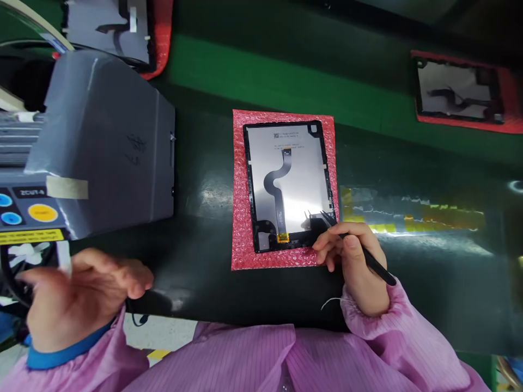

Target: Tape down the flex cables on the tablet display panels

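My right hand (355,256) grips black tweezers (378,265), whose two tips are apart over the lower right part of a tablet screen assembly (302,188). Its silvery back faces up in a black frame, crossed by a curved dark flex cable (280,190) with a gold end. The assembly lies on a red bubble-wrap sheet (241,218). Palm up and slightly blurred, my left hand (85,299) is open, thumb apart from the fingers, in front of a grey tape dispenser (118,141). A pale tape strip (64,258) shows close behind it; whether they touch I cannot tell.
Another screen assembly (457,95) rests on red wrap at the far right, and one more (110,32) at the upper left. Strips of yellowish tape (412,218) are stuck along the dark bench (433,294). The bench's front edge runs close to my body.
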The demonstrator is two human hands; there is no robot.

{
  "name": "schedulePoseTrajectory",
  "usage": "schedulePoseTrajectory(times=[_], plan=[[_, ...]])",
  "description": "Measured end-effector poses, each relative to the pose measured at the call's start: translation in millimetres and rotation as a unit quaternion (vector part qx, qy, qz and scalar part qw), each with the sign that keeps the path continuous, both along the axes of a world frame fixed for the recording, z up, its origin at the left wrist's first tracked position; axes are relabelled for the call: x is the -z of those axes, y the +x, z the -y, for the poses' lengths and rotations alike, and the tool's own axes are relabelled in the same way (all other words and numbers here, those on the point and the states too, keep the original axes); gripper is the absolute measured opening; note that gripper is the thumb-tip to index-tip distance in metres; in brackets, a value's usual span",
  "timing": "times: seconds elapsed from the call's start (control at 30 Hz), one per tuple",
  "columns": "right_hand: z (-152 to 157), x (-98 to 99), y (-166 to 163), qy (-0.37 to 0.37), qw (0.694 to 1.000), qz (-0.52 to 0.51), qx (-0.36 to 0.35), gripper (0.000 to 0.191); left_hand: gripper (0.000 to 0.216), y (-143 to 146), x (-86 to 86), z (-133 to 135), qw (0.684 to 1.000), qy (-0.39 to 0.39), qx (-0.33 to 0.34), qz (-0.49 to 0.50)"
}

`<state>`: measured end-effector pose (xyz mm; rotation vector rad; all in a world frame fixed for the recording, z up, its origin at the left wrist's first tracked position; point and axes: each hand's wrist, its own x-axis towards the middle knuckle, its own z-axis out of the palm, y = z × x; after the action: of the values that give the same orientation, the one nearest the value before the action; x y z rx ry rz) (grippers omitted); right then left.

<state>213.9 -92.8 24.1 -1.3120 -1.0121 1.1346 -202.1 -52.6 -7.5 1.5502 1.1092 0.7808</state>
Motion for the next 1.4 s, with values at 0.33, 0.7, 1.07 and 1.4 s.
schedulePoseTrajectory(times=[0.33,0.7,1.07,1.4], plan=[[-27,-42.9,-10,0.058,0.983,0.101,-0.143,0.017,0.039,172,-50.8,-31,0.947,-0.002,0.316,0.054],[-92,-60.3,-22,-0.029,0.986,0.021,-0.165,0.041,0.030,203,-45.8,-56,0.946,0.022,0.314,0.081],[-119,-16.2,-28,-0.067,0.983,0.043,-0.164,0.047,0.035,168,-28.0,-87,0.869,0.390,0.235,-0.196],[-120,-19.1,-24,-0.063,0.988,0.052,-0.132,0.055,0.033,165,-20.9,-92,0.877,0.390,0.209,-0.185]])
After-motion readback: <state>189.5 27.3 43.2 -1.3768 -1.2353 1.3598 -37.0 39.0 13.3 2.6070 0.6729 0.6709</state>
